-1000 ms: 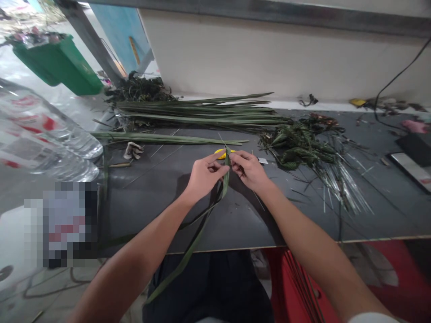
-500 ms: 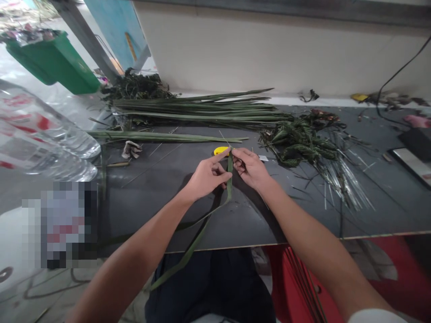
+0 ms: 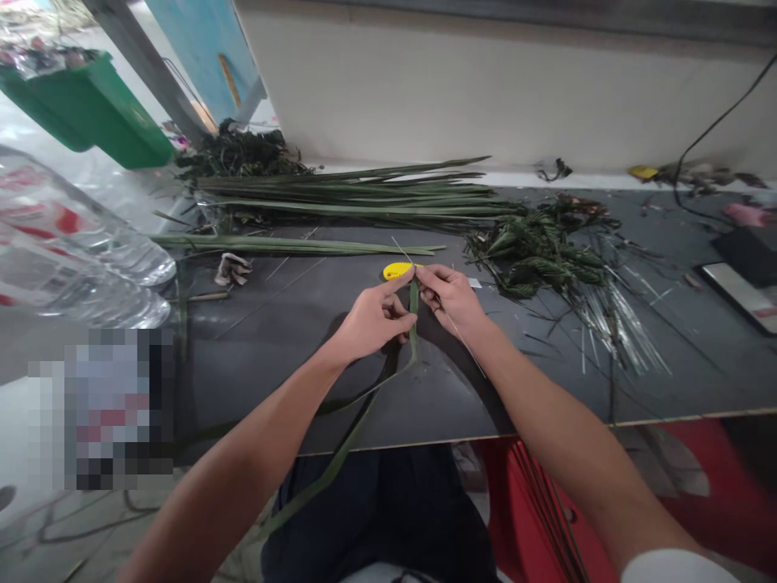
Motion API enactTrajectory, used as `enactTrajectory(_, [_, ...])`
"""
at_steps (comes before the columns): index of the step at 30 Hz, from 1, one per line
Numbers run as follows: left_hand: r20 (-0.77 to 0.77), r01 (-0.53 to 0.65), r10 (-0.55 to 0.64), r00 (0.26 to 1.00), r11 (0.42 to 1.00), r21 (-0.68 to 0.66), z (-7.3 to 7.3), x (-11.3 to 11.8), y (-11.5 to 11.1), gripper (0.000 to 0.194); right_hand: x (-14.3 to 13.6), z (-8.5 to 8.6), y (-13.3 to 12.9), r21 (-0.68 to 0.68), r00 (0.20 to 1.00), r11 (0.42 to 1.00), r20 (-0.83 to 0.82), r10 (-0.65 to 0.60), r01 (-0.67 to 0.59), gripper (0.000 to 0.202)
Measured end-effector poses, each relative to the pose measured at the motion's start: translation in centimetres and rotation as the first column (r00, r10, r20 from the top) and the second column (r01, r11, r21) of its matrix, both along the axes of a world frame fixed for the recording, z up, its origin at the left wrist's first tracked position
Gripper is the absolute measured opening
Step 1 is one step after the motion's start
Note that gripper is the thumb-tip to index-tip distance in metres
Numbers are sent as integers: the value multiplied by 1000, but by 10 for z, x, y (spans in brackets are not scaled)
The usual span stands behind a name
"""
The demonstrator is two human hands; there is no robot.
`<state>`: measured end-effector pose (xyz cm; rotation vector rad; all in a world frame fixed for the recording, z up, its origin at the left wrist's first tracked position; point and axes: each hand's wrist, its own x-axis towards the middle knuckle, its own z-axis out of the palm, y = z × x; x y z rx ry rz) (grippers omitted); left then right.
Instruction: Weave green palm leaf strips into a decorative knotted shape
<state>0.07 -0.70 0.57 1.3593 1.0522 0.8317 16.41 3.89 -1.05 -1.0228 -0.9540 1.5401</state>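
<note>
My left hand (image 3: 377, 322) pinches a long green leaf strip (image 3: 413, 336), thumb and forefinger along its upper part. At the strip's top end, the fingertips of my right hand (image 3: 450, 298) are pressed together on the leaf, touching the left forefinger tip. A thin wire (image 3: 469, 348) runs from near the right fingers down beside the right wrist. From the left hand the strip bends and trails left, over the table's front edge. Just behind the fingertips lies a yellow tool (image 3: 396, 271), partly covered by them.
Long green leaves (image 3: 364, 198) lie across the back. Folded leaf pieces (image 3: 540, 251) and clear wires (image 3: 631, 324) are at right, with a phone (image 3: 737, 295). Large water bottles (image 3: 78, 243) stand left, near a green bin (image 3: 103, 113). A red stool (image 3: 515, 502) is below.
The camera view has shifted slightly. Both hands keep their hold on the strip, and more of the thin wire shows beside the right wrist.
</note>
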Motion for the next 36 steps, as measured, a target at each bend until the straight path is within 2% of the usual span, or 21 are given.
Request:
enactTrajectory(4, [29,0,1,1000,1000,-10,2,2,-1,80,1,0,3,-18,1000,1000,-8,16,-16,48])
enactTrajectory(8, [29,-68,67,997,997,32,-1,2,2,52,4,5,4,-29,997,999,-65,40,-42,51])
enactTrajectory(10, [-91,-137,152,984,979,149,-2,2,3,38,4,6,2,-18,992,998,-105,65,-67,51])
enactTrajectory(13, [-272,-166,291,917,900,403,-1,0,3,22,3,5,-2,-3,980,993,-163,113,-115,48])
enactTrajectory(17, [-325,-171,426,844,789,590,3,-4,5,6,1,4,-3,-33,971,989,-195,137,-146,44])
enactTrajectory(19, [-328,-158,432,840,774,614,3,-6,7,5,1,4,-2,-68,969,984,-198,150,-166,44])
enactTrajectory(24, [-343,-131,334,878,857,499,-3,-8,10,7,2,3,3,-128,955,973,-250,157,-193,42])
enactTrajectory(26, [-331,-112,300,895,868,484,-6,-7,10,10,4,3,3,-123,948,973,-278,157,-197,39])
enactTrajectory(29, [-309,-101,298,903,847,522,-6,-7,11,15,6,5,3,-129,930,961,-313,195,-245,32])
enactTrajectory(36, [-355,-64,387,851,747,661,4,-17,13,16,6,3,-3,-161,844,887,-419,336,-433,32])
